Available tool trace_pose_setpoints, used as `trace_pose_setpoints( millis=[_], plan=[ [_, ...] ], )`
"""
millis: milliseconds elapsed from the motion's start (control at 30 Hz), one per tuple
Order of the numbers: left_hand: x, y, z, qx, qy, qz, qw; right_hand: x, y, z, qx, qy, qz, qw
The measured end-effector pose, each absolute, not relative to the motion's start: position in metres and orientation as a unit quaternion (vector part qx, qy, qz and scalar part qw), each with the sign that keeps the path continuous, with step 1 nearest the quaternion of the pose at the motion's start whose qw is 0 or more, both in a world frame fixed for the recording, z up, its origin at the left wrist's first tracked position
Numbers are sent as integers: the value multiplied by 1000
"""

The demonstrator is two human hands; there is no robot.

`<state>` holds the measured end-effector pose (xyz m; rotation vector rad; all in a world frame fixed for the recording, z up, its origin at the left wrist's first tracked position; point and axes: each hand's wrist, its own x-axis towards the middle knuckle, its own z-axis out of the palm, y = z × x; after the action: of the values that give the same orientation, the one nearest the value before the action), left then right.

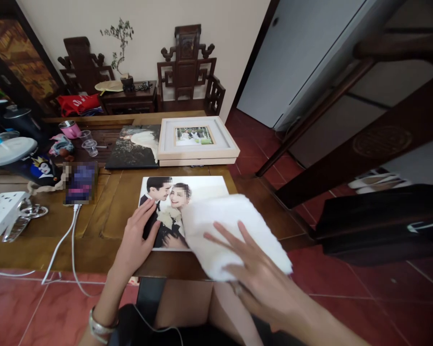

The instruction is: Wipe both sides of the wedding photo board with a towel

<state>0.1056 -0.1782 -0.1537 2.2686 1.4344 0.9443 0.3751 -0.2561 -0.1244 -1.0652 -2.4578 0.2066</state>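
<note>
A large photo print of a couple lies flat at the near edge of the wooden table. My left hand rests on its lower left corner, fingers spread flat. A folded white cloth covers the print's right half. My right hand lies on top of the cloth with fingers stretched out, pressing it down.
Behind the print lie a white framed photo and a dark photo print. To the left are a phone with a white cable, a power strip, cups and clutter. Carved chairs stand at the wall.
</note>
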Motion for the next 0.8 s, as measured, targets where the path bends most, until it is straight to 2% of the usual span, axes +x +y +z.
trace_pose_setpoints(
  millis=[200, 333, 600, 800],
  plan=[
    [104, -178, -154, 799, 491, 317, 141, 371, -290, -120, -362, -900, 89, 227],
    [103, -177, -154, 800, 490, 314, 143, 376, -247, -119, -378, -895, 118, 205],
    [103, -178, -152, 790, 500, 314, 166, 382, -124, -123, -425, -885, 80, 175],
    [104, -178, -153, 789, 496, 324, 163, 379, -150, -124, -431, -884, 69, 167]
  ],
)
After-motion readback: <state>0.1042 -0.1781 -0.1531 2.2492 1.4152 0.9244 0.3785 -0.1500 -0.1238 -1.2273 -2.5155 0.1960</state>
